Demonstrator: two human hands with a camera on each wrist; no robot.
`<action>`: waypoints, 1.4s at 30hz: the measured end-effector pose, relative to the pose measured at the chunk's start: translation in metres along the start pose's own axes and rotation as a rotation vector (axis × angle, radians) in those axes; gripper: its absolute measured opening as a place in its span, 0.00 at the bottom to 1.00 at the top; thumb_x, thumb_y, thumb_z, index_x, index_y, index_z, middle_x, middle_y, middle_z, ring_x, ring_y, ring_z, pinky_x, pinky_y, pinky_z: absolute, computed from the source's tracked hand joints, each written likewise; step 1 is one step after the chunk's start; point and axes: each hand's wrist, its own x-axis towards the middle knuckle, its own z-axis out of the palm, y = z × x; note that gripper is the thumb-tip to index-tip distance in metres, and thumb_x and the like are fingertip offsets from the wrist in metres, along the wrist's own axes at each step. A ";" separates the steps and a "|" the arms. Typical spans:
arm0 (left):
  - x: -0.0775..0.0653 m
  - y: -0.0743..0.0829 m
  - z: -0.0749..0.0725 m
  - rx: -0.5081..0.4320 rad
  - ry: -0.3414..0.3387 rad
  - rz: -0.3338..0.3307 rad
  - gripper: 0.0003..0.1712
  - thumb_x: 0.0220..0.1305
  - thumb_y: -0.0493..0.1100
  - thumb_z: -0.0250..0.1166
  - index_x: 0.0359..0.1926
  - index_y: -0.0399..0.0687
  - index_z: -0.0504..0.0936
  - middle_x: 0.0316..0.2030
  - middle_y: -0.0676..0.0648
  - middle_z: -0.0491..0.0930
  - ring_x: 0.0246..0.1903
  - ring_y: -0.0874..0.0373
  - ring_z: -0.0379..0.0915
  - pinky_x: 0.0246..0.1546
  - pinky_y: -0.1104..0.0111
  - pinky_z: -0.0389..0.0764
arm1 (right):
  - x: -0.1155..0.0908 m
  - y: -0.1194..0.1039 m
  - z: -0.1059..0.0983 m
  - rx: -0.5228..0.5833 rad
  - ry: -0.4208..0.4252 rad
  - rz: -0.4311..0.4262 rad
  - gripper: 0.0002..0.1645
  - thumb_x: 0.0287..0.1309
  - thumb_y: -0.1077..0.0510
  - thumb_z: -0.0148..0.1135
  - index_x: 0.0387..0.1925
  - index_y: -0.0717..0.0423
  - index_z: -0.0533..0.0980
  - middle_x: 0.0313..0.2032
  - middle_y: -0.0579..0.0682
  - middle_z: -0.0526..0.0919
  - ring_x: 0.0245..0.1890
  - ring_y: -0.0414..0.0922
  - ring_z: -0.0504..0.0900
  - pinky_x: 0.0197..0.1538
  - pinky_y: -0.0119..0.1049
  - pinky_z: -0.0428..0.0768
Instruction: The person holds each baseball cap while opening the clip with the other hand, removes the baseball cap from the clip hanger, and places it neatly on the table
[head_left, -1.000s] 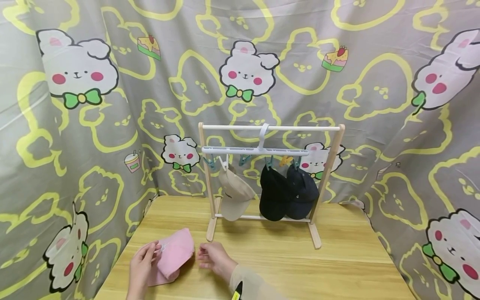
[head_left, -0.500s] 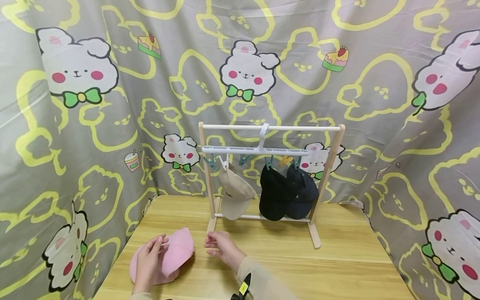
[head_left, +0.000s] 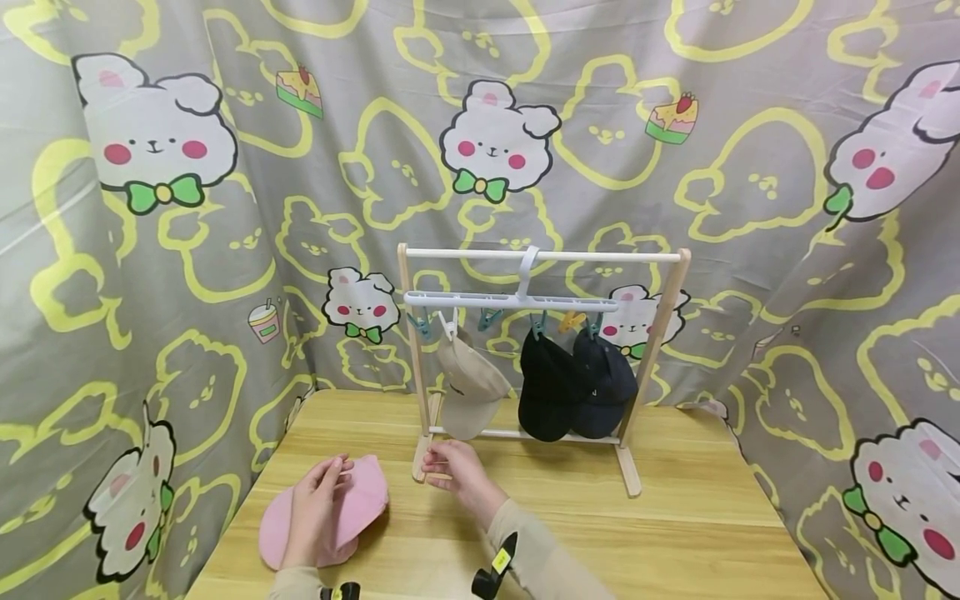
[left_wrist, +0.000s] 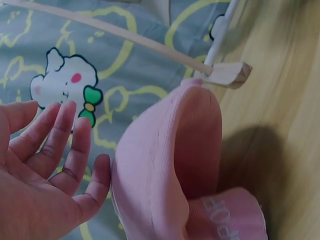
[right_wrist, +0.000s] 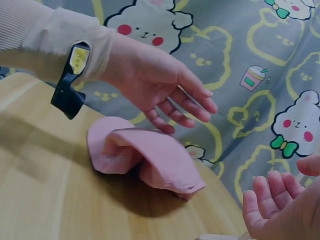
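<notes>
A pink baseball cap [head_left: 366, 500] lies on its side on the table. My left hand [head_left: 313, 504] is raised over its brim side, fingers loosely bent and holding nothing. In the left wrist view the little finger of that hand [left_wrist: 55, 165] comes right up to the crown of the cap [left_wrist: 145, 155]. My right hand [head_left: 467, 479] hovers by the rack's left foot, its palm facing left. From the right wrist, its relaxed fingers [right_wrist: 272, 205] show nothing between them. A beige cap [head_left: 468, 396], a black cap [head_left: 543, 392] and a navy cap [head_left: 609, 387] hang behind.
A wooden rack [head_left: 660, 325] stands on the table [head_left: 675, 533]. Its top bar carries a pale clip hanger [head_left: 465, 300]. Besides the clips on the caps, a yellow clip [head_left: 573, 322] and a teal clip [head_left: 490, 319] hang there. A patterned curtain [head_left: 600, 208] surrounds the table.
My left hand has moved up and right across the pink cap, baring its brim. My right hand has shifted right and away from the cap, toward the rack. The hanging caps stay put.
</notes>
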 end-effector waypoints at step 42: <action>0.023 0.038 0.065 0.044 -0.132 0.125 0.28 0.69 0.53 0.59 0.63 0.42 0.73 0.61 0.38 0.75 0.49 0.75 0.73 0.49 0.83 0.73 | 0.001 -0.097 -0.021 -0.215 0.009 -0.257 0.10 0.68 0.55 0.54 0.41 0.60 0.74 0.29 0.45 0.81 0.32 0.39 0.83 0.40 0.37 0.81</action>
